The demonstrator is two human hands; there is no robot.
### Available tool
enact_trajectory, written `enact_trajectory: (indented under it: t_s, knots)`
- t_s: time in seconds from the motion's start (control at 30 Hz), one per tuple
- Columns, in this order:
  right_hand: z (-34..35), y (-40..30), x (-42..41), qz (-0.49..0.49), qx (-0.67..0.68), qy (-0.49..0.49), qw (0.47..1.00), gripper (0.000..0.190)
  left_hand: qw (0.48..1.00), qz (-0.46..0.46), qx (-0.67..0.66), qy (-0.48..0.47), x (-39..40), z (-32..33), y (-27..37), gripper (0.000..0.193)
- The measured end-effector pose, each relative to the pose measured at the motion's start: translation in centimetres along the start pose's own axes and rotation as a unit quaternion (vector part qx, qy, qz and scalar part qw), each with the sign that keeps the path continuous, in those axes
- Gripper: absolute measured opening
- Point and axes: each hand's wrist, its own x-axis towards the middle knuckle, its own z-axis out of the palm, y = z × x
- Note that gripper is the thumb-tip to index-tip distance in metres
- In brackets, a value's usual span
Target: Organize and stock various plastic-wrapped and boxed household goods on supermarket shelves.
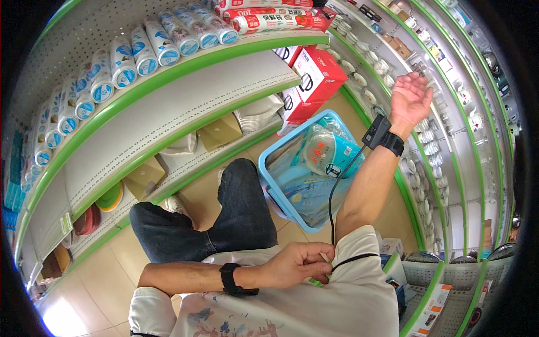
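Observation:
My left hand [297, 264] is drawn across the front of my body, its thumb and fingers pinched on a black cable [332, 210] beside the sleeve of my white shirt [358, 248]. The cable runs up my right forearm to a small black device [376, 131] strapped at the wrist. My right hand [410, 99] is raised near the right-hand shelves, palm up, fingers loosely curled, holding nothing. Below that forearm a blue-rimmed plastic bin [269, 185] stands on the floor with plastic-wrapped packages [322, 153] inside.
Shelves with green edges [168, 80] curve along the left, bearing wrapped rolls [124, 67]. Red and white boxes [318, 73] are stacked behind the bin. More shelves with dishes [429, 143] rise on the right. My bent knees [238, 189] are beside the bin.

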Motion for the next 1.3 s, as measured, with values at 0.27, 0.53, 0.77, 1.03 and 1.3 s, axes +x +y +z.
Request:
enact_trajectory:
  t_s: [0.27,0.53,0.77,1.03,1.3]
  knots:
    - [0.0,0.7,-0.4,0.004,0.015,0.013,1.0,0.033,0.999,0.018,0.028,-0.017,0.0,0.2,0.9,0.013]
    - [0.1,0.5,-0.4,-0.004,0.001,0.011,1.0,0.029,0.985,0.073,0.158,0.011,-0.3,0.7,1.1,0.006]
    - [0.3,0.1,-0.6,-0.004,0.024,0.011,1.0,0.03,0.96,0.123,0.241,0.079,-0.1,0.5,0.5,0.008]
    - [0.9,0.4,-0.7,0.002,0.025,0.009,1.0,0.032,0.996,0.013,0.065,0.06,0.8,1.0,1.7,0.02]
    - [1.4,0.3,-0.6,-0.011,0.006,0.003,1.0,0.029,0.99,-0.128,0.061,0.018,0.4,0.5,3.0,0.025]
